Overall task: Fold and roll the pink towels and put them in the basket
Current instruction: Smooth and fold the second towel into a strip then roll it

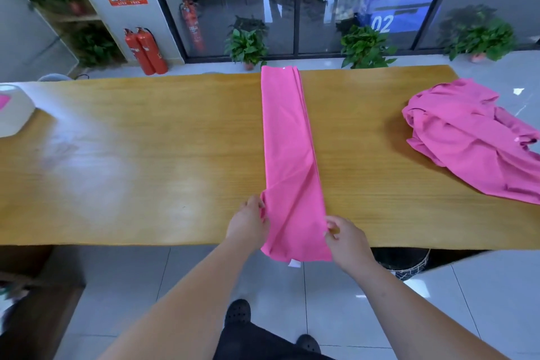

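The folded pink towel (287, 155) lies as one long narrow strip across the wooden table (146, 155), running from the far edge to the near edge, where its end overhangs slightly. A small white label (294, 263) shows at that overhanging end.

The left hand (248, 223) pinches the strip's left edge close to the near end, fingers closed on the fabric. The right hand (346, 238) pinches the right edge directly opposite, thumb and fingers closed on the cloth. The strip's near end sits between the two grips; the rest extends away from them toward the far edge. A diagonal crease rises from the left grip toward the strip's right edge.

Well to the right of the right grip, a heap of unfolded pink towels (470, 137) rests on the table. Far to the left of the left grip, a white basket (13, 109) stands at the table's end, only partly in view, with pink visible inside.
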{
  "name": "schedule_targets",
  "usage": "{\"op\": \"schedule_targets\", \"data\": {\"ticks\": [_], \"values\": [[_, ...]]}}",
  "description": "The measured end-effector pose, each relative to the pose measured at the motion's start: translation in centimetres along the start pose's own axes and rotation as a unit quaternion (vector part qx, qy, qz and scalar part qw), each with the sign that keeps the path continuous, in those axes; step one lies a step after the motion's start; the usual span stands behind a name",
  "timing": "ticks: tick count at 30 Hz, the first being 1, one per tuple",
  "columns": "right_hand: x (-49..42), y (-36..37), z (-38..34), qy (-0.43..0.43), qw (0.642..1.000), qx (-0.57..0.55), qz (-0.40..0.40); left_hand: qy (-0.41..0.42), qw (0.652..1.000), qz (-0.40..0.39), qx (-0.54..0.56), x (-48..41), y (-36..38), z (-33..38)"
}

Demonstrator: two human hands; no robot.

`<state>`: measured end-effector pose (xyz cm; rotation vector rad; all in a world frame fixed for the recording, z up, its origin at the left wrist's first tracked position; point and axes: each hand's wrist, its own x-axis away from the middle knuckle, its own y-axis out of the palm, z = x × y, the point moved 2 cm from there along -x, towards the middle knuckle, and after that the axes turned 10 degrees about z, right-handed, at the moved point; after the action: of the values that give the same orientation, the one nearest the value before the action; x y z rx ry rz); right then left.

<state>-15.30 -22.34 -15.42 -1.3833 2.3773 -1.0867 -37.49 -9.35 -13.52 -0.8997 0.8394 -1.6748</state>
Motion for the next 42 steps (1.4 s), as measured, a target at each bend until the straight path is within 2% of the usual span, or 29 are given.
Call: {"op": "schedule_targets", "data": {"ticks": [6,8,10,12,14,15,16,18,20,26,28,32,35,38,42], "values": [[0.6,-0.5,0.4,-0.008,1.000,-0.002,-0.018,0.001,0.994,-0.034,-0.101,-0.3,0.1,-1.5],[0.9,-0.5,0.2,-0.012,1.000,-0.002,-0.017,0.004,0.997,-0.008,-0.075,0.1,-0.3,-1.1],[1.0,-0.4,0.1,-0.002,1.000,-0.024,-0.003,0.029,0.998,0.060,0.002,1.2,-0.9,0.4],[0.9,-0.4,0.3,0.034,0.995,-0.087,0.028,0.144,0.983,0.090,0.065,3.2,-0.9,3.4],[0.9,-0.2,0.7,0.084,0.978,-0.185,0.051,0.294,0.952,0.050,0.067,6.0,-0.1,6.4],[0.9,-0.1,0.7,0.110,0.965,-0.232,0.048,0.333,0.940,0.029,0.068,7.0,0.6,7.2],[1.0,0.0,0.6,0.134,0.954,-0.267,0.039,0.337,0.938,0.018,0.077,7.6,1.3,7.3],[1.3,0.1,0.3,0.160,0.943,-0.292,0.017,0.283,0.953,0.019,0.106,7.8,2.3,6.3],[1.3,0.3,0.1,0.151,0.954,-0.260,0.002,0.217,0.970,0.028,0.106,7.7,2.7,4.8],[1.6,1.3,-0.4,0.094,0.980,-0.176,-0.021,0.093,0.995,0.025,0.038,8.2,3.6,0.0],[1.4,1.3,-0.9,0.086,0.975,-0.203,-0.013,0.067,0.996,0.012,0.052,8.2,3.7,-0.5],[1.6,0.6,-2.1,0.120,0.938,-0.325,-0.004,0.020,0.997,0.018,0.076,7.8,3.6,-0.3],[1.7,0.3,-2.2,0.139,0.928,-0.345,0.012,-0.038,0.993,0.046,0.102,7.7,3.2,0.1],[1.7,0.0,-2.3,0.145,0.924,-0.353,0.016,-0.044,0.990,0.076,0.111,8.7,2.9,0.5],[2.0,-0.6,-2.6,0.129,0.908,-0.398,0.011,-0.095,0.975,0.120,0.163,10.2,2.7,1.0]]}}
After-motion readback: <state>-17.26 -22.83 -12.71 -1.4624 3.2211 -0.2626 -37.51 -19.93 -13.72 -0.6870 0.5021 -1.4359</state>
